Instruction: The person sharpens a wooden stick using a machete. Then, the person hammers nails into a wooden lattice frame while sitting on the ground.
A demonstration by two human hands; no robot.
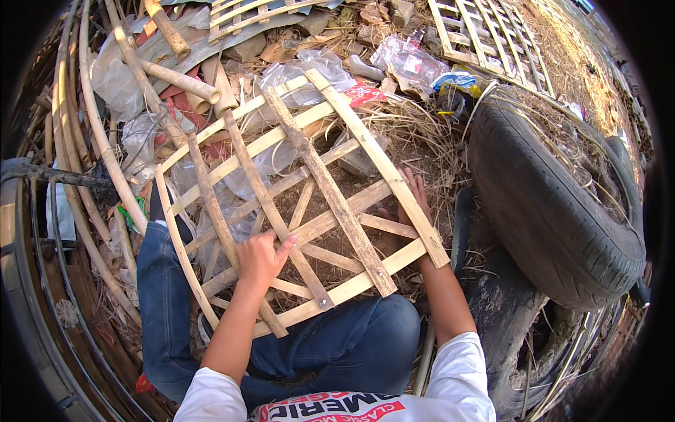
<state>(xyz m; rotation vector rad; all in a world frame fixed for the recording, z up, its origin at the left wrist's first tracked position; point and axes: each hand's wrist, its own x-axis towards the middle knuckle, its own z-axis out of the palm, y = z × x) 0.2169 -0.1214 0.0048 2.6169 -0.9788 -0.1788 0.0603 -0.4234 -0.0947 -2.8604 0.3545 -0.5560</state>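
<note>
A bamboo lattice panel [329, 200], made of flat crossed slats with diagonal braces beneath, lies tilted over my lap and the ground before me. Its near edge rests by my knee in blue jeans [351, 337]. My left hand [261, 257] is closed around slats at the panel's near left part, thumb lying along the wood. On the right, my right hand [415, 193] reaches behind the outer slat. Its fingers show past the slat's right side and its thumb on the inner side, holding that edge; the palm is hidden by the wood.
Worn black tyres [555, 204] lie close by my right arm. Long bamboo poles [95, 126] run along the left, with cut bamboo pieces [183, 83] near them. Plastic bags [309, 70] and dry scraps litter the ground. Another lattice panel [492, 42] lies far right.
</note>
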